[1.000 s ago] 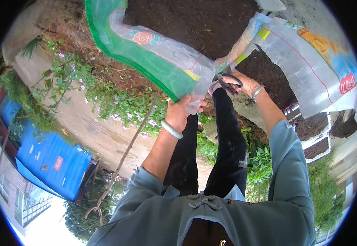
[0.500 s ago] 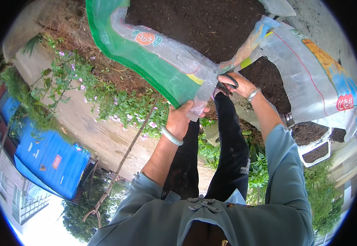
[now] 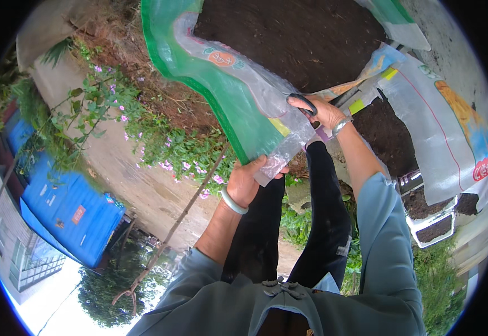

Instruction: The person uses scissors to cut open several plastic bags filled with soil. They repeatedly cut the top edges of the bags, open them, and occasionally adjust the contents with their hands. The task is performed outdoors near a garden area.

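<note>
My left hand (image 3: 245, 183) pinches the lower corner of a green and clear plastic sack (image 3: 210, 95) that stretches up and to the left. My right hand (image 3: 323, 113) is closed around black-handled scissors (image 3: 310, 105) at the sack's right edge. The blades are hidden behind the hand and the plastic. Dark soil (image 3: 289, 42) lies beyond the sack, which lines its near and left sides. To the right of my right hand, a whitish printed woven sack (image 3: 431, 131) hangs beside more dark soil (image 3: 381, 134).
A white-rimmed container (image 3: 435, 232) with soil stands at the right. Pink-flowered plants (image 3: 182, 148) grow left of my hands along a dirt path (image 3: 123, 162). A long thin stick (image 3: 185, 211) slants across the path. A blue sheet-covered structure (image 3: 70, 207) is at far left.
My right hand and the scissors have shifted up and slightly left along the sack's edge. The view has moved, so the soil and sacks appear farther right and lower.
</note>
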Demonstrator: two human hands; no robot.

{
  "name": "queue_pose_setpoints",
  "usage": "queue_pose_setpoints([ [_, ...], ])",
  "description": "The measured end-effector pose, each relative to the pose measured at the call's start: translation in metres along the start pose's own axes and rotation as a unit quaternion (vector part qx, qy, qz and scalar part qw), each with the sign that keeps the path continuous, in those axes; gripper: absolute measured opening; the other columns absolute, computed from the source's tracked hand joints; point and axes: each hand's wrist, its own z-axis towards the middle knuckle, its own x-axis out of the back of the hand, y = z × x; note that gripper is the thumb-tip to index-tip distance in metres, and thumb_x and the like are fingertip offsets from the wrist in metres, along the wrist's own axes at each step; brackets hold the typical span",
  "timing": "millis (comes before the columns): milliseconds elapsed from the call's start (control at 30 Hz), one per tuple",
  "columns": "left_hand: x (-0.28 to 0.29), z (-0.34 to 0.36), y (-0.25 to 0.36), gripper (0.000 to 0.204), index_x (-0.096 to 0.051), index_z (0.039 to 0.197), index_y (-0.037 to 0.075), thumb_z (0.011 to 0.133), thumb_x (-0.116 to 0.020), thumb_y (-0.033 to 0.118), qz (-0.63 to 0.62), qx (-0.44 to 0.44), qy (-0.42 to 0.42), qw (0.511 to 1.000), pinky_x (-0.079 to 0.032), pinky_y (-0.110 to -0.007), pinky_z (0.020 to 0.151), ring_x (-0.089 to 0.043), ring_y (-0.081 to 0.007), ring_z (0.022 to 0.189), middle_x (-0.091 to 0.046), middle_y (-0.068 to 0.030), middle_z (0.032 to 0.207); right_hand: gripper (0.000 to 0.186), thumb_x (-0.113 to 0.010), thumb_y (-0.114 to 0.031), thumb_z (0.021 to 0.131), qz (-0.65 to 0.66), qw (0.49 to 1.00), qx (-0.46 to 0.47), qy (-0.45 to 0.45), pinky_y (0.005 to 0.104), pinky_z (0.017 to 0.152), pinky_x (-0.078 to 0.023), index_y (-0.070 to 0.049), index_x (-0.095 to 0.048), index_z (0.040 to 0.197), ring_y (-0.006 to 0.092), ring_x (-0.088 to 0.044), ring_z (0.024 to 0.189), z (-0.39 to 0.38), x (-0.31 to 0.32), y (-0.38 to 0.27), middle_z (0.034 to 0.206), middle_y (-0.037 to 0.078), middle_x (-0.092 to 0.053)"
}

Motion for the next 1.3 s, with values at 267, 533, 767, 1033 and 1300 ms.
queue_pose_setpoints([
  [267,0.014,-0.007,0.004,0.040,-0.046,0.125,-0.010,0.092,-0.052,0.010,-0.034,0.009,-0.004,0.999,-0.057,-0.041,0.075,-0.068,-0.0379,0.088,-0.063,-0.0259,0.107,0.059,-0.064,-0.070,0.073,0.007,0.999,0.027,-0.032,0.0262,0.050,-0.032,-0.012,-0.055,0.065,0.0100,-0.040,0.054,0.026,-0.009,-0.020,0.059,-0.002,-0.039],
  [533,0.025,-0.007,0.008,0.042,-0.045,0.126,-0.010,0.090,-0.054,0.011,-0.054,0.013,-0.018,0.998,-0.056,-0.043,0.076,-0.068,-0.0387,0.086,-0.064,-0.0265,0.106,0.060,-0.065,-0.069,0.072,0.084,0.996,0.017,-0.019,0.0250,0.046,-0.025,-0.010,-0.061,0.072,0.0077,-0.036,0.050,0.030,-0.014,-0.019,0.056,-0.004,-0.039],
  [767,0.033,-0.013,0.004,0.044,-0.046,0.124,-0.011,0.090,-0.056,0.014,-0.076,0.018,-0.006,0.997,-0.056,-0.043,0.078,-0.067,-0.0381,0.088,-0.064,-0.0262,0.105,0.065,-0.063,-0.075,0.069,0.056,0.997,0.031,-0.046,0.0230,0.045,-0.024,-0.009,-0.062,0.074,0.0072,-0.037,0.048,0.054,-0.024,-0.047,0.058,-0.004,-0.042],
  [1033,0.062,-0.012,0.014,0.048,-0.043,0.129,-0.008,0.088,-0.059,0.011,-0.099,0.026,-0.048,0.994,-0.056,-0.049,0.079,-0.066,-0.0379,0.092,-0.063,-0.0255,0.109,0.056,-0.063,-0.066,0.078,0.047,0.997,0.032,-0.053,0.0239,0.043,-0.028,-0.012,-0.056,0.064,0.0080,-0.036,0.046,0.057,-0.019,-0.049,0.054,-0.004,-0.039],
  [1300,0.067,-0.016,0.014,0.052,-0.043,0.130,-0.007,0.086,-0.061,0.013,-0.111,0.028,-0.029,0.993,-0.055,-0.048,0.080,-0.066,-0.0386,0.092,-0.061,-0.0248,0.114,0.059,-0.063,-0.071,0.073,0.033,0.998,0.033,-0.046,0.0231,0.043,-0.023,-0.013,-0.056,0.064,0.0063,-0.033,0.046,0.057,-0.023,-0.060,0.056,-0.005,-0.041],
])
